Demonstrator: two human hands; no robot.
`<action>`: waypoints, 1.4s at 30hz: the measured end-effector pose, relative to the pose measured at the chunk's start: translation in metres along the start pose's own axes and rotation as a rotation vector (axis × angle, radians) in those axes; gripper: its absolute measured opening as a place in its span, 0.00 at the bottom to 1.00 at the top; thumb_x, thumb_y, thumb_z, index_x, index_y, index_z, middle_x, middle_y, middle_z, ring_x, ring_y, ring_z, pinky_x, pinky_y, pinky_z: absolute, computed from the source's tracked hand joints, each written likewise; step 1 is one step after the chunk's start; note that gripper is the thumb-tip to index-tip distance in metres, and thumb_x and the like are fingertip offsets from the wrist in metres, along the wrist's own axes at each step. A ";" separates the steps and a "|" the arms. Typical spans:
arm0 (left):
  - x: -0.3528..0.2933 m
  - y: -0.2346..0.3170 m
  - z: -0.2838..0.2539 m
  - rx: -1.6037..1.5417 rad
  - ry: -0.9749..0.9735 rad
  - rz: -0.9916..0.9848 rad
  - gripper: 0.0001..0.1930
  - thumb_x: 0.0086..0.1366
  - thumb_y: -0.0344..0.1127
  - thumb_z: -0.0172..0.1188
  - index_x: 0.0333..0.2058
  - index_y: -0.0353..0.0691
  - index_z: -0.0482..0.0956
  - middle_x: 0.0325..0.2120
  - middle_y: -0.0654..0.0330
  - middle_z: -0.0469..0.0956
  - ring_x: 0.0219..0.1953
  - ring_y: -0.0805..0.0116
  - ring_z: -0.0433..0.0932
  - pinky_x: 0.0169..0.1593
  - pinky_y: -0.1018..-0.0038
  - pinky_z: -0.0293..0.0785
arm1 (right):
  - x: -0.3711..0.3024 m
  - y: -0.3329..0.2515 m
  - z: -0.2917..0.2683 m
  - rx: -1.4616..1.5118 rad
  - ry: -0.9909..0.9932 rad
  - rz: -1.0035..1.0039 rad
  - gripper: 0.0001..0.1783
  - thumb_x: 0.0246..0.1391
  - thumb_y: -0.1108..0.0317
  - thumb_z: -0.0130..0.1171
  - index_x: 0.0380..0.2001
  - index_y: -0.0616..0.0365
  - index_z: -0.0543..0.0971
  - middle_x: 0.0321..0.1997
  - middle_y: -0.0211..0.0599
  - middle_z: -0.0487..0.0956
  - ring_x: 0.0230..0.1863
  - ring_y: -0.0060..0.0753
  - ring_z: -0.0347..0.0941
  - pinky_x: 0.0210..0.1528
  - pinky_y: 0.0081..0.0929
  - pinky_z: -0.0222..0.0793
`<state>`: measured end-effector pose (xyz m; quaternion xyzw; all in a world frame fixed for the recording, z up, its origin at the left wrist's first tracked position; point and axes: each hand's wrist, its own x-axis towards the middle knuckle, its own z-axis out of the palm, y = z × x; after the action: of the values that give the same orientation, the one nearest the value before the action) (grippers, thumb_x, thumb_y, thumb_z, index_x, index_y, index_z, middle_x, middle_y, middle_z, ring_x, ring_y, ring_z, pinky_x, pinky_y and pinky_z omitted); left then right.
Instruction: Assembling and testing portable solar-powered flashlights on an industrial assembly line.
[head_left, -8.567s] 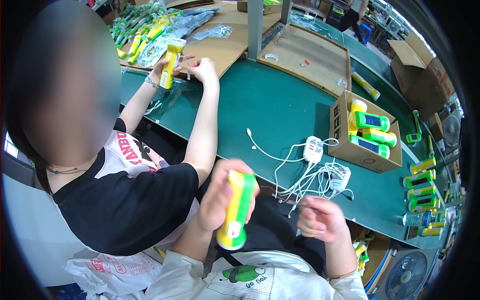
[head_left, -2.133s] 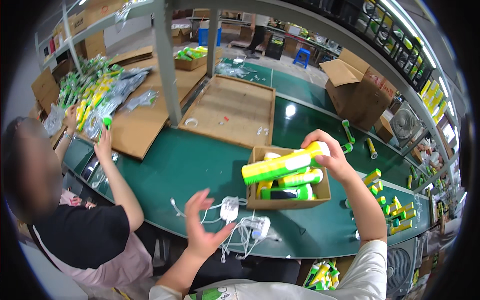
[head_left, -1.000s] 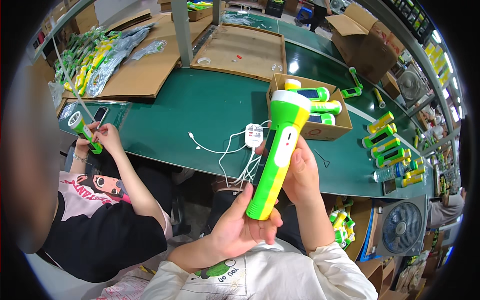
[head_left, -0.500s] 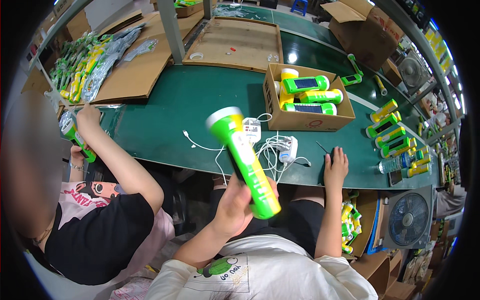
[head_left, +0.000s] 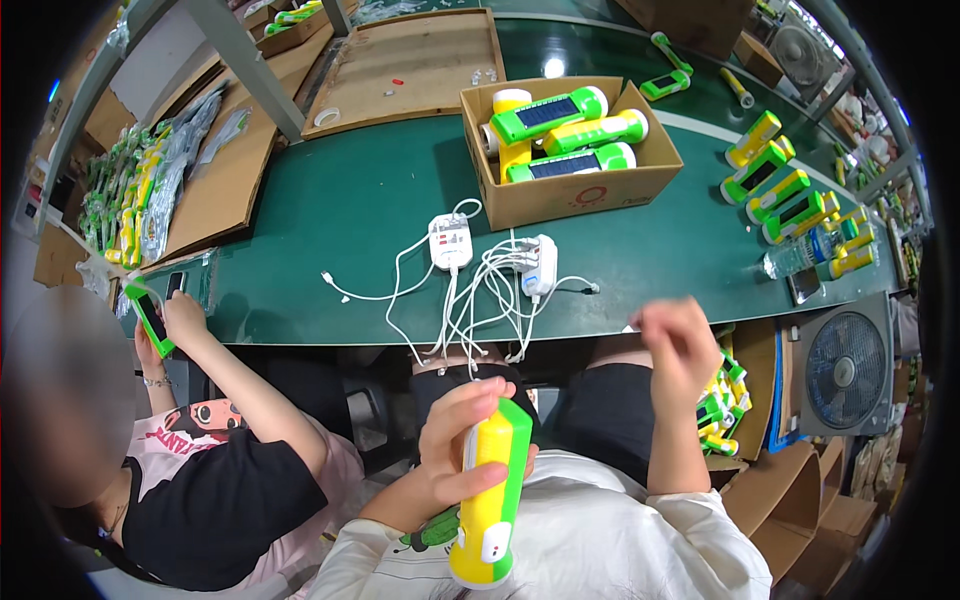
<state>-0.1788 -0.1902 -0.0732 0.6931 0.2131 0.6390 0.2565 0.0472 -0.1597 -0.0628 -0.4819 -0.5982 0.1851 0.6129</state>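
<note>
One view, from the head. Left hand (head_left: 465, 450): fingers and thumb wrapped firmly round a yellow-and-green flashlight (head_left: 487, 490). Flashlight sits below the desk's (head_left: 340, 230) front edge in the view, before the wearer's white shirt (head_left: 600, 520); tilted, white-rimmed end lowermost, white switch panel showing. Right hand (head_left: 682, 345): raised near the desk's front edge, fingers curled; motion blur, so cannot tell whether it pinches anything.

On the desk: open cardboard box (head_left: 575, 205) with several flashlights inside, two showing dark solar panels. Nearer the wearer, two white power adapters (head_left: 451, 243), white cables (head_left: 470, 300) tangled between and below them, some running over the edge. Far right, a cluster of more flashlights (head_left: 777, 195), a clear plastic bottle (head_left: 790, 258) just beside. Grey box fan (head_left: 845, 365) below that end.

At left, a co-worker's hands (head_left: 183, 320) on a green flashlight (head_left: 150, 318) with a dark panel.
</note>
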 end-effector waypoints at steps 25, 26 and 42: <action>0.025 -0.016 -0.018 -0.951 -0.423 -0.167 0.19 0.55 0.24 0.61 0.46 0.38 0.70 0.51 0.46 0.60 0.50 0.46 0.68 0.43 0.57 0.80 | -0.022 -0.042 -0.003 0.131 -0.313 -0.448 0.16 0.33 0.84 0.66 0.31 0.62 0.79 0.37 0.39 0.71 0.36 0.40 0.77 0.30 0.27 0.74; 0.025 -0.006 -0.010 -0.952 -0.418 -0.170 0.19 0.55 0.24 0.61 0.46 0.38 0.70 0.51 0.46 0.60 0.50 0.46 0.68 0.43 0.57 0.80 | -0.022 -0.043 -0.002 0.058 -0.304 -0.516 0.17 0.33 0.83 0.66 0.32 0.62 0.79 0.38 0.39 0.71 0.36 0.40 0.77 0.30 0.27 0.74; 0.017 -0.024 -0.014 0.023 -0.377 -0.301 0.27 0.36 0.18 0.58 0.40 0.41 0.66 0.35 0.53 0.69 0.34 0.59 0.70 0.39 0.69 0.67 | -0.024 -0.029 0.011 0.962 -0.465 1.262 0.09 0.53 0.73 0.59 0.38 0.66 0.77 0.27 0.38 0.78 0.24 0.28 0.77 0.25 0.17 0.72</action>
<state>-0.1906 -0.1596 -0.0746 0.7634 0.2694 0.4506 0.3763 0.0222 -0.1882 -0.0548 -0.3615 -0.1820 0.8254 0.3935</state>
